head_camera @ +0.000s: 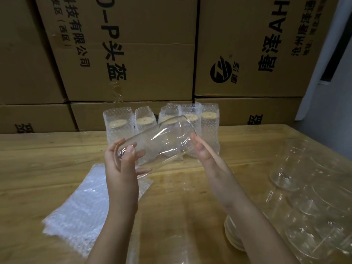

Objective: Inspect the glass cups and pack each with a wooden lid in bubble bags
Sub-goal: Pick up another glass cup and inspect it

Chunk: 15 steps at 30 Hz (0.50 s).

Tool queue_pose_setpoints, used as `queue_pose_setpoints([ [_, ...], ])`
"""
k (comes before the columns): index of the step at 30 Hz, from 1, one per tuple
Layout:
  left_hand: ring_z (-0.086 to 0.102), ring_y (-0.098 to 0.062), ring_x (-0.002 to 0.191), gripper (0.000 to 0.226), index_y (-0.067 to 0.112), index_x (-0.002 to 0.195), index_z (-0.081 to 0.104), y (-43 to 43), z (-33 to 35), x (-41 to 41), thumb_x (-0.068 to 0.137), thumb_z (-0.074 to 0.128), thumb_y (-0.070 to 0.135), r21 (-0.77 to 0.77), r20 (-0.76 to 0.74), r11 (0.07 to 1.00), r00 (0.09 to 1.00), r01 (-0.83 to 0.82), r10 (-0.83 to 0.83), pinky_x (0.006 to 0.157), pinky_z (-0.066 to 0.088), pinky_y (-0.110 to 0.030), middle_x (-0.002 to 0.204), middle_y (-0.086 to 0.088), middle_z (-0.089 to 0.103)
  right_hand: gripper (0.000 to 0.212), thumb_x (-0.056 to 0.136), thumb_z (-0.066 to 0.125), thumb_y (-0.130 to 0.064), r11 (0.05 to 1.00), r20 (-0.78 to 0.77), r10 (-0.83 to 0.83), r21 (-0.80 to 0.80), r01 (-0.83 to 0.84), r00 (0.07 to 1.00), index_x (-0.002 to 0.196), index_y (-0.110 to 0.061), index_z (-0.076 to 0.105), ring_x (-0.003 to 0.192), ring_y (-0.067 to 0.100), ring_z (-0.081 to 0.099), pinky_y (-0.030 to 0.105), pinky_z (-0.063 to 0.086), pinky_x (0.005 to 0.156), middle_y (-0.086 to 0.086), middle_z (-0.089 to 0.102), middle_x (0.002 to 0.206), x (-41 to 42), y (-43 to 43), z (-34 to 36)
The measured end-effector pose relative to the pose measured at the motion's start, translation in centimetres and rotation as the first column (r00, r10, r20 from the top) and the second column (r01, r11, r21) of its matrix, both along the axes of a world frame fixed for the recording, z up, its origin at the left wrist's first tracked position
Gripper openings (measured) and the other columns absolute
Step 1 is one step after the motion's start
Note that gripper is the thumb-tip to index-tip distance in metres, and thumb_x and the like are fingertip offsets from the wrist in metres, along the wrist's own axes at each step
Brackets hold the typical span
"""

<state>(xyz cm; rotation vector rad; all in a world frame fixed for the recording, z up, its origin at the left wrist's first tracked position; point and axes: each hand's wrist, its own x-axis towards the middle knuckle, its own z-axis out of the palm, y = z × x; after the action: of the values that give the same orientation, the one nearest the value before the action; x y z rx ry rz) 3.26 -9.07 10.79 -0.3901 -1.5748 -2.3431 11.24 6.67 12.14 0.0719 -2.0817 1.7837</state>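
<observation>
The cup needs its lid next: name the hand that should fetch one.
Right, probably. The right hand only touches the glass cup with straight fingers, and the wooden lids lie just under its forearm. The left hand grips the cup's base.

Five bagged cups (pixel 118 130), each showing one wooden lid (pixel 145 121), stand far on the surface (pixel 47 159). One bare glass cup (pixel 162 141) is held. Loose cups (pixel 285 168) at right: too overlapped to count.

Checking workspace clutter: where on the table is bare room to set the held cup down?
Bare wood lies left of the packed cups, behind the flat bubble bags; also between those bags and the lids. The right side is crowded with loose glasses.
</observation>
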Motion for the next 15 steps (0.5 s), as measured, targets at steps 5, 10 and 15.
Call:
queue_pose_setpoints([
  [5, 0.065, -0.001, 0.089, 0.041, 0.038, 0.111, 0.048, 0.4, -0.1, 0.5, 0.073, 0.057, 0.05, -0.075, -0.057, 0.996, 0.998, -0.037, 0.033, 0.053, 0.051, -0.014, 0.103, 0.015, 0.06, 0.056, 0.086, 0.043, -0.06, 0.999, -0.098, -0.041, 0.02, 0.044, 0.994, 0.14, -0.047, 0.032, 0.114, -0.032, 0.032, -0.009, 0.028, 0.082, -0.053, 0.036, 0.124, 0.3, -0.7, 0.2],
  [10, 0.064, -0.022, 0.1, 0.043, 0.044, 0.106, 0.052, 0.3, -0.3, 0.5, 0.065, 0.057, 0.053, -0.169, -0.089, 0.984, 0.993, 0.055, -0.071, 0.053, 0.055, -0.026, 0.106, 0.011, 0.065, 0.054, 0.089, 0.041, -0.059, 0.998, -0.127, -0.066, 0.016, 0.068, 0.99, 0.141, -0.048, 0.032, 0.123, -0.025, 0.031, -0.004, 0.031, 0.092, -0.04, 0.034, 0.139, 0.0, -0.2, 0.0],
  [15, 0.061, -0.007, 0.104, 0.039, 0.056, 0.106, 0.053, -0.4, -0.3, 1.0, 0.07, 0.061, 0.043, -0.351, -0.276, 0.933, 0.944, 0.077, -0.182, 0.067, 0.055, -0.031, 0.116, 0.018, 0.06, 0.049, 0.072, 0.039, -0.083, 0.999, 0.2, -0.019, -0.035, 0.027, 0.98, 0.115, -0.06, 0.043, 0.099, 0.006, 0.065, 0.018, 0.053, 0.065, -0.013, 0.057, 0.128, 0.0, 1.2, 0.3],
])
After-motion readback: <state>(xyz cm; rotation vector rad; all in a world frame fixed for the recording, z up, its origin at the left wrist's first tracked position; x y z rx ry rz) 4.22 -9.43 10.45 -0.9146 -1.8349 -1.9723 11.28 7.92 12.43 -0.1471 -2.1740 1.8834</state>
